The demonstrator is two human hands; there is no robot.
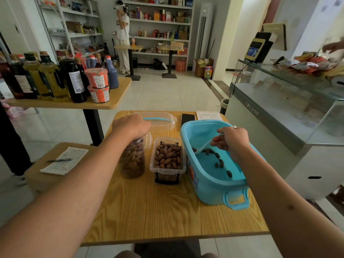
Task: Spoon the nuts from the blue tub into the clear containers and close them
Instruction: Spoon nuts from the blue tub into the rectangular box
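Nuts (216, 155) in the blue tub (214, 190) meet the scoop (203, 147) pinched by the right hand (231, 139); left hand (131, 125) clasps the jar (133, 159) top

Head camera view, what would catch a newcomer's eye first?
The blue tub at the table's right, nearly emptied, with the right hand working a clear scoop among the last nuts. Beside it, mid-table, an open clear container brims with nuts, while the left hand grips the top of a full jar.

The table (167, 211) shows matt, grained wood. At its three o'clock the blue tub (210, 190) is smooth, glossy plastic; the clear containers (167, 169) at twelve look glossy, transparent plastic, beside matt paper (64, 161) at nine.
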